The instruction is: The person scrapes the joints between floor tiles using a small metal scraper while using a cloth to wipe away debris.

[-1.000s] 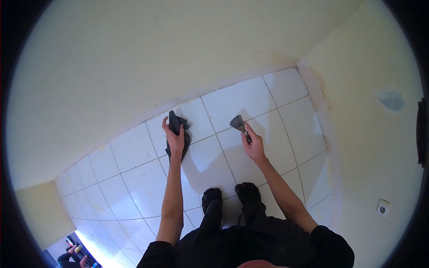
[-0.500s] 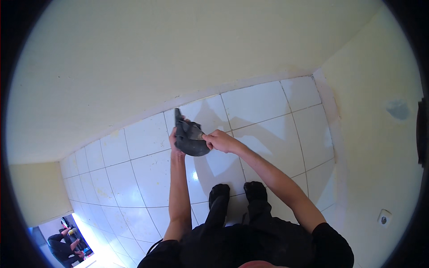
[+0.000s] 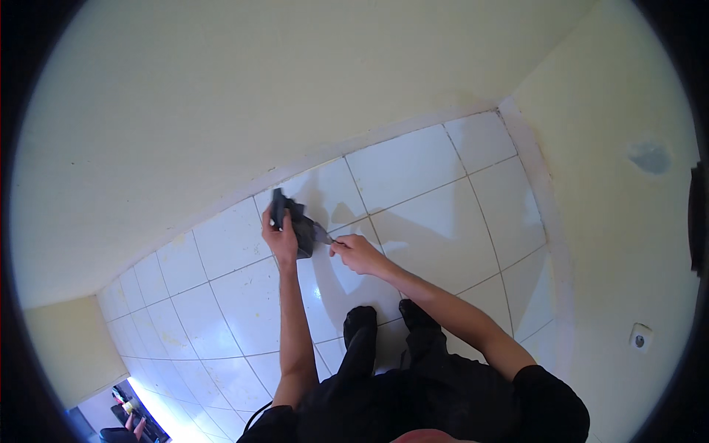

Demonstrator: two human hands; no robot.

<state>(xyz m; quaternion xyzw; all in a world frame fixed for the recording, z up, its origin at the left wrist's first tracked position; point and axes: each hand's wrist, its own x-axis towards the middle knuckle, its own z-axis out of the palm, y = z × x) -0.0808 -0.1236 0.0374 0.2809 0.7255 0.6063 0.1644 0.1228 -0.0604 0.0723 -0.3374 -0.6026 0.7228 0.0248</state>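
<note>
My left hand (image 3: 278, 238) is wrapped round a dark grey, bowl-like piece (image 3: 304, 235) with an uneven, folded-looking upper part. It is held above the floor tiles near the far wall; its exact kind is hard to make out. My right hand (image 3: 359, 255) grips a putty knife (image 3: 322, 234) by its handle. The grey blade points left and meets the near right side of the dark piece, which hides its tip.
A cream wall (image 3: 221, 96) rises beyond the white tiled floor (image 3: 413, 170). The right wall carries a grey patch (image 3: 650, 156) and a socket (image 3: 641, 337). My black-socked feet (image 3: 360, 321) stand close by. Another person (image 3: 120, 434) is at the lower left.
The dark piece has tilted and shifted slightly left in my left hand. My right hand has dropped a little nearer to me, showing more of the knife blade.
</note>
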